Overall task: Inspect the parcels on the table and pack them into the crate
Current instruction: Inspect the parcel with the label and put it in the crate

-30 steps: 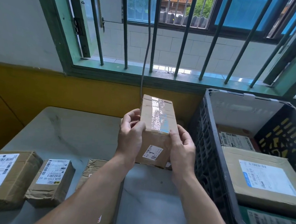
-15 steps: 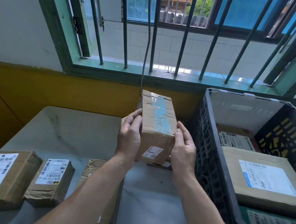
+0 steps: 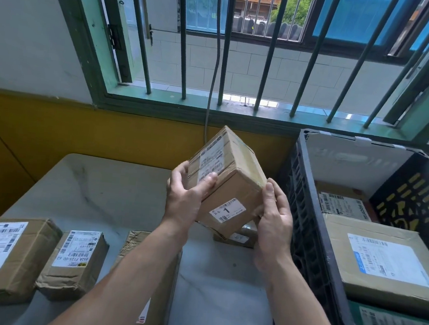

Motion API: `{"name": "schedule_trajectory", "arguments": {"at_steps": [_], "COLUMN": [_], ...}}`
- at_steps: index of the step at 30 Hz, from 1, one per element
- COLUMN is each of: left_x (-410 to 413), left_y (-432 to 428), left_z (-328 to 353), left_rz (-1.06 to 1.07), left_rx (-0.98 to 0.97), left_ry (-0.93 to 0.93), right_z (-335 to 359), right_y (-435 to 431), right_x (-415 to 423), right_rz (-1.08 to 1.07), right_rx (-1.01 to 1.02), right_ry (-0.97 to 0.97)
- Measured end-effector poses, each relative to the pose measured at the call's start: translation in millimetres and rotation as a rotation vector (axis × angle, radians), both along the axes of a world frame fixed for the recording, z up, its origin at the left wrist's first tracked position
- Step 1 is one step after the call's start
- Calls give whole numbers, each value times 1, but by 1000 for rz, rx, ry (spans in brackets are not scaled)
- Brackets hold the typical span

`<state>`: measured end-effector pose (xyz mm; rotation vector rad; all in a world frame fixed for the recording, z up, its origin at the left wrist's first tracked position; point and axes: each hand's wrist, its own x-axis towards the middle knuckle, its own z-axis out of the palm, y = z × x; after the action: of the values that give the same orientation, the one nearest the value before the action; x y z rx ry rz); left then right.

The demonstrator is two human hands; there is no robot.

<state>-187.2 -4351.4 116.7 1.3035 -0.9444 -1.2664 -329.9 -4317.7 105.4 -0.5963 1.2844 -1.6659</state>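
Your left hand (image 3: 182, 201) and right hand (image 3: 274, 228) grip the cardboard parcel (image 3: 240, 185) tilted between them, likely to read its shipping label (image 3: 211, 160).

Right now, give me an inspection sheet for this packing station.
Surface: grey table.
Job's things: held parcel tilted in the air; left parcel, small parcel and a third parcel under the left forearm lie on the table; a fourth parcel shows partly below the held one; crate at right holds packed parcels.
Clutter: nothing seen.
Hands: left hand and right hand grip the held parcel.
Cables: grey cable hangs from the barred window.
Surroundings: yellow wall.
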Motion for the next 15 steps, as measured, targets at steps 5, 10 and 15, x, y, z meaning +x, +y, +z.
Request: {"name": "schedule_trajectory", "arguments": {"at_steps": [5,10,15], "left_x": [3,0,-2], "left_y": [-3,-6,-4], "left_z": [-7,-14,-11], "left_rz": [-87,-31,-24], "left_rx": [234,219,169], "left_ry": [165,285,314], "right_z": [-2,-5,-10], "right_y": [0,-2,-4], "right_x": [0,-4,-5], "right_rz": [-5,-60,-5], "right_rx": [24,-16,23], "right_ry": [-43,91,237]}}
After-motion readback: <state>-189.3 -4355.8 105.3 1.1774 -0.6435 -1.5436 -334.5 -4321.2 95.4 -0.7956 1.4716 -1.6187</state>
